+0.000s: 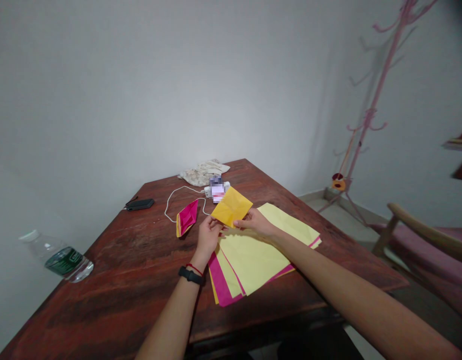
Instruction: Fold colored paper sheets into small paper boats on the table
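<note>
A square of creased yellow-orange paper (232, 206) is held up between both hands, tilted toward me. My left hand (209, 233) is closed on its lower left edge, with a dark band on the wrist. My right hand (256, 222) pinches its lower right side, the thumb lying on the front face. Just below the hands lies a fanned stack of paper sheets (259, 255), pale yellow on top with pink and orange edges showing. Left of the hands rests a folded pink and yellow paper piece (187, 218).
On the wooden table (141, 280) stand a clear water bottle (62, 257) at the left and a black power bank (140, 204). A phone (218, 192), a white cable (171, 197) and a crumpled cloth (204, 173) lie farther back. A chair (422, 250) and pink coat rack (381, 85) are right.
</note>
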Motion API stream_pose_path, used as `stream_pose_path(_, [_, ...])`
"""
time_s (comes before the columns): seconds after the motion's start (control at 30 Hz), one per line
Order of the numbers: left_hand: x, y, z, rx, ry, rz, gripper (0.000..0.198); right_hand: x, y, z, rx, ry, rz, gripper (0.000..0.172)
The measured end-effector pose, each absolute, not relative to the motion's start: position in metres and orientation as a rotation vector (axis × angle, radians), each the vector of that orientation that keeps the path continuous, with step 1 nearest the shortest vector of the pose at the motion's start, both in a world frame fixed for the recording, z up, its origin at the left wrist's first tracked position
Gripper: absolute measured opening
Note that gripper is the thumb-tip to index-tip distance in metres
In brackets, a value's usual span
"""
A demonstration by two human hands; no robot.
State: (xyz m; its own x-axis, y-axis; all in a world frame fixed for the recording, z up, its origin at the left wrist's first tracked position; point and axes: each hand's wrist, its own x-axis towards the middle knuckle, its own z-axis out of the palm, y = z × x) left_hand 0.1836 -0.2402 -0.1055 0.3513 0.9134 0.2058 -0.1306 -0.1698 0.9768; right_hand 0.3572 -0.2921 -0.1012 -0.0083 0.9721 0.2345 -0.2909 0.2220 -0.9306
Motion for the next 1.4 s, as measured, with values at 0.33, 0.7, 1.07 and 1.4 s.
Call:
stream_pose_path(0.33, [0.185, -0.243, -0.104, 1.410, 0.744, 1.128, 0.029, 0.356, -0.296, -0.100, -0.819, -1.110, 1.259, 0.038])
stream_pose_path(0.7, [0.184, -0.242, -0.107, 1.421, 0.713, 1.158, 0.026, 0.356, -0.298, -0.102, -0.779, -1.135, 1.379, 0.031])
stream_pose_path(1.07, [0.188, -0.248, -0.106, 1.324, 0.705, 1.109, 0.041, 0.361, -0.289, -0.105, -0.838, -1.045, 1.270, 0.037])
stream_pose_path(1.4, [0.186, -0.257, -0.098, 1.376, 0.678, 0.962, 0.049, 0.363, -0.288, -0.106, -0.860, -1.078, 1.254, 0.036])
